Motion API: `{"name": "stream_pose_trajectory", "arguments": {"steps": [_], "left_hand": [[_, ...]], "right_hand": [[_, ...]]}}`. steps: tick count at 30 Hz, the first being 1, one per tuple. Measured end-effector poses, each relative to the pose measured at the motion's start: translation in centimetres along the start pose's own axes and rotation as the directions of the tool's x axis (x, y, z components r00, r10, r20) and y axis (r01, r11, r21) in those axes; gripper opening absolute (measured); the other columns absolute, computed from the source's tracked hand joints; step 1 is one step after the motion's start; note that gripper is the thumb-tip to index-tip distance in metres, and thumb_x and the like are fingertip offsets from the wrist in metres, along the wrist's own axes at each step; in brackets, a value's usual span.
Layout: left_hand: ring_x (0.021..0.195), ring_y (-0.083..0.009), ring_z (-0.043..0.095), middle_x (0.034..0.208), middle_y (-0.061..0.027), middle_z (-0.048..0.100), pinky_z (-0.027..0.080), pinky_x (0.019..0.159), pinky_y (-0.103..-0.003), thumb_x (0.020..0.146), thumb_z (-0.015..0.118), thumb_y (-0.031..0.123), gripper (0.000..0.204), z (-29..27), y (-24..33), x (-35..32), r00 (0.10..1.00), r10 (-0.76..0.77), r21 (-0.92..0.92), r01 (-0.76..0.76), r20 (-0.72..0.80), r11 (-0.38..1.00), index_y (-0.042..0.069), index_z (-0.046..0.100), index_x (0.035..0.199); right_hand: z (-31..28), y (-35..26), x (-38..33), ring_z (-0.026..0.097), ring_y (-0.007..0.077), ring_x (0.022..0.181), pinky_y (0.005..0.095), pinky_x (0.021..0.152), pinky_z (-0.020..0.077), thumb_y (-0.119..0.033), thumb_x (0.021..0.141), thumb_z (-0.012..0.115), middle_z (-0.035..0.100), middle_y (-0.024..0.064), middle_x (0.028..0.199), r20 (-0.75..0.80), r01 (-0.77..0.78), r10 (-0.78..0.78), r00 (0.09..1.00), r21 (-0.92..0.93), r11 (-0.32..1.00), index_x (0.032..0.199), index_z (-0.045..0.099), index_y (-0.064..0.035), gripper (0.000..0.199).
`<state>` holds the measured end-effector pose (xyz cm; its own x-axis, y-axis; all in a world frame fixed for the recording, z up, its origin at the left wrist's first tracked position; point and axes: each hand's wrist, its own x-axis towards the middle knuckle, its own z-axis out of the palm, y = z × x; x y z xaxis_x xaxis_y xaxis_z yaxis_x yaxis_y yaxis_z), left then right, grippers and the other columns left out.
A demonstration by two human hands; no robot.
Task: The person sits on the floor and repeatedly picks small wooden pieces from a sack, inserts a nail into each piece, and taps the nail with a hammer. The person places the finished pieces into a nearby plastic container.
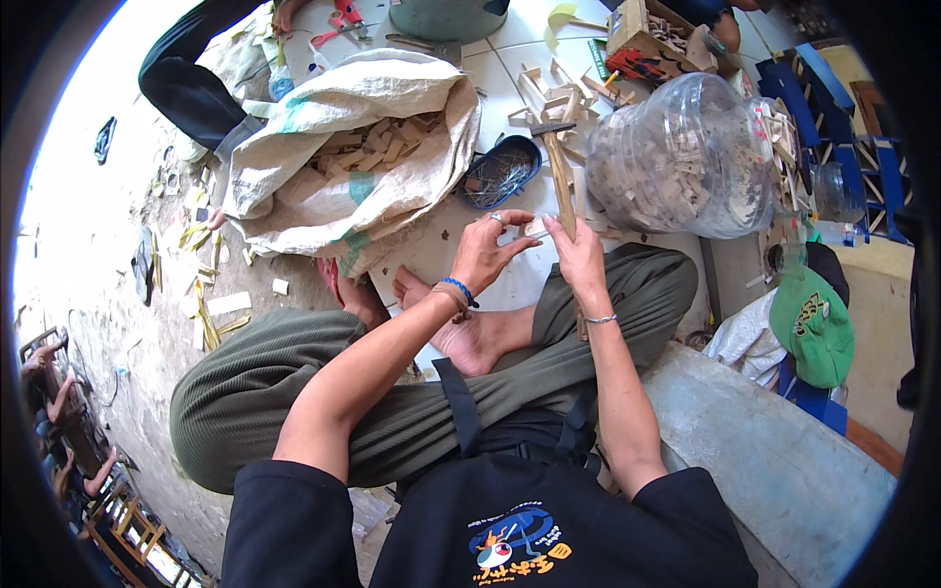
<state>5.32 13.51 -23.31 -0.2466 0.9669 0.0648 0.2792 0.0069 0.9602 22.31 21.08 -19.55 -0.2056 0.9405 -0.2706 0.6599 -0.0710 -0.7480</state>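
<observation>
Small wooden piece sits pinched between the fingertips of both hands, held up above the crossed legs where the head camera looks straight down on it. The left hand, a ring on one finger and a blue band at the wrist, has its grip closed lightly on the piece's left end, fingers spread as if to steady it. The right hand, with a thin bracelet, is clenched around a long wooden stick that rises away from the person; its thumb also presses the small piece against the stick, so the two parts appear to be held together for fitting.

Below the hands lies a bare foot on the pale tiled floor, between knees in olive trousers. Just beyond the hands a dark blue oval tray holds thin metal pins or nails, within easy reach. To its left an open white sack spills cut wood blocks; to the right a big clear plastic jug lies on its side, filled with wood offcuts, crowding the right arm's side. A green cap rests at the right. Farther off, loose wood frames litter the floor, and another person's dark sleeve reaches in at the far left corner.
</observation>
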Motion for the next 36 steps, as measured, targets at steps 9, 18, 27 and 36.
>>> {"name": "stream_pose_trajectory", "arguments": {"steps": [9, 18, 27, 36], "left_hand": [[0.089, -0.0275, 0.076, 0.103, -0.0144, 0.079, 0.059, 0.079, -0.037, 0.088, 0.088, 0.027, 0.036, -0.6, -0.1, 0.3, 0.998, -0.048, 0.027, 0.047, 0.042, 0.999, 0.008, 0.077, 0.117], [0.091, -0.0331, 0.076, 0.101, -0.0193, 0.078, 0.060, 0.079, -0.041, 0.088, 0.087, 0.034, 0.037, -0.4, 0.1, 0.4, 0.997, 0.060, -0.120, -0.064, -0.039, 0.991, 0.010, 0.078, 0.114], [0.090, -0.0218, 0.078, 0.105, -0.0102, 0.082, 0.061, 0.080, -0.035, 0.088, 0.087, 0.022, 0.027, 0.5, -0.9, 0.0, 0.997, -0.073, -0.275, 0.068, -0.005, 0.959, 0.006, 0.078, 0.109], [0.097, -0.0155, 0.078, 0.113, -0.0092, 0.082, 0.059, 0.081, -0.031, 0.088, 0.087, 0.016, 0.020, 1.1, -1.5, -0.2, 0.985, -0.174, -0.344, 0.162, -0.004, 0.925, 0.005, 0.080, 0.103]], "right_hand": [[-0.3, 0.4, 0.7, 0.061, 0.0196, 0.067, 0.0394, 0.067, 0.0505, -0.044, 0.101, 0.072, 0.067, 0.0137, 0.073, 0.055, 0.011, -0.011, 0.998, 0.001, 1.000, 0.102, 0.074, -0.0010, 0.043], [-0.2, 0.4, 0.7, 0.061, 0.0204, 0.067, 0.0393, 0.067, 0.0505, -0.044, 0.101, 0.072, 0.067, 0.0147, 0.073, 0.039, 0.031, -0.031, 0.999, -0.012, 0.999, 0.103, 0.074, -0.0004, 0.043], [-0.5, 0.0, 0.5, 0.063, 0.0228, 0.067, 0.0405, 0.067, 0.0507, -0.045, 0.101, 0.072, 0.067, 0.0174, 0.073, 0.026, 0.046, -0.046, 0.999, -0.016, 0.999, 0.105, 0.073, -0.0004, 0.045], [-2.6, -3.0, -2.1, 0.071, 0.0486, 0.086, 0.0516, 0.075, 0.0534, -0.041, 0.106, 0.062, 0.073, 0.0251, 0.089, -0.029, 0.024, -0.029, 0.999, -0.170, 0.985, 0.121, 0.068, -0.0029, 0.041]]}}
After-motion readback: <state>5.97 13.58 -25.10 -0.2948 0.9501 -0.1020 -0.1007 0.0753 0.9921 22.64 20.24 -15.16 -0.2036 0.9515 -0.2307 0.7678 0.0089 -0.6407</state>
